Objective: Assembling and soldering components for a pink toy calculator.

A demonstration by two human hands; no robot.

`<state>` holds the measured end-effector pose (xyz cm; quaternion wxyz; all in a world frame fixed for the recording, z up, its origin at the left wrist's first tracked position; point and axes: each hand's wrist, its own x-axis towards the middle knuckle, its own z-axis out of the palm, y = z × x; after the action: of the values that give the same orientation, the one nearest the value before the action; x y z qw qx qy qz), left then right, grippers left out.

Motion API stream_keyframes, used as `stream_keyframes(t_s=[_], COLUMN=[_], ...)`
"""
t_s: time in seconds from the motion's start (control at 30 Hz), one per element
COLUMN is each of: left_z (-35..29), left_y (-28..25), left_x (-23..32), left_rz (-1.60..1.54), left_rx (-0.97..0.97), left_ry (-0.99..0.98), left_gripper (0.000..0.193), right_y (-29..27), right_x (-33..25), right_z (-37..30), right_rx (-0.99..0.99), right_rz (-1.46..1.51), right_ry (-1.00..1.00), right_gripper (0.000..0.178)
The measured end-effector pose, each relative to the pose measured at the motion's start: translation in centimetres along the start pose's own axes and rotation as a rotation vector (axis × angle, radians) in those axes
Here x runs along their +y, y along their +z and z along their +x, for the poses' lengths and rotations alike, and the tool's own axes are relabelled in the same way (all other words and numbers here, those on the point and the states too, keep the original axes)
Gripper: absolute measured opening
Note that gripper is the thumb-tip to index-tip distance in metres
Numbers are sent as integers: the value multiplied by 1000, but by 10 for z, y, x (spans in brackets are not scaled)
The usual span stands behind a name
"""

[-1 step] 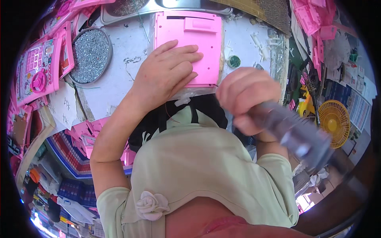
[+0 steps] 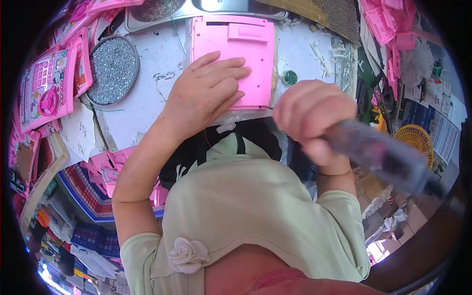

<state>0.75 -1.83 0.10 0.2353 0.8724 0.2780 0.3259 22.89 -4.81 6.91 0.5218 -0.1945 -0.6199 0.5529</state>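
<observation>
A pink plastic housing (image 2: 260, 49) lies flat on the table in front of me, with small screw holes and a raised rectangular cover near its far edge. My left hand (image 2: 206, 91) rests palm down on its left half, fingers stretched out and apart. My right hand (image 2: 314, 115) is wrapped round an electric screwdriver (image 2: 388, 155), whose grey body slants back to the right and is blurred. Its thin bit points at the near right corner of the housing; whether the tip sits in the hole there I cannot tell.
A round dish of small screws (image 2: 113, 69) stands to the left, beside a pink toy with buttons (image 2: 46, 86). Metal trays (image 2: 162, 19) lie along the far edge. A small green-filled cap (image 2: 289, 77) and white plastic bits (image 2: 319, 59) are right of the housing. A yellow fan (image 2: 415, 140) is farther right.
My right hand has shifted slightly to the right, and the screwdriver's rear end has swung up and to the right, covering part of the fan. My left hand and the housing stay put.
</observation>
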Motion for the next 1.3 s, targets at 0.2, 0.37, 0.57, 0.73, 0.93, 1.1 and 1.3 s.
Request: stream_keyframes(t_s=[0.2,0.37,0.57,0.73,0.93,1.1,1.3], left_z=[2,-1,0,-1,3,0,1], left_y=[0,0,-2,0,-5,-4,-3], left_x=[1,0,-1,0,0,2,4], left_rz=[-24,-39,-47,-53,-85,-71,-83], left_rx=[0,-16,-43,-40,-40,-43,-16], left_ry=[-5,-26,-21,-47,-46,-75,-82], left_gripper=[18,18,16,17,18,19,22], right_y=[6,-8,-36,-32,-62,-80,-87], right_x=[17,17,21,29,10,57,62], right_z=[12,24,42,50,81,89,101], right_rx=[70,-87,-14,-53,-62,-92,-199], right_rz=[-152,-103,-6,-173,16,35,57], right_ry=[-84,-30,-19,-18,-41,6,86], right_gripper=[28,27,19,27,31,25,18])
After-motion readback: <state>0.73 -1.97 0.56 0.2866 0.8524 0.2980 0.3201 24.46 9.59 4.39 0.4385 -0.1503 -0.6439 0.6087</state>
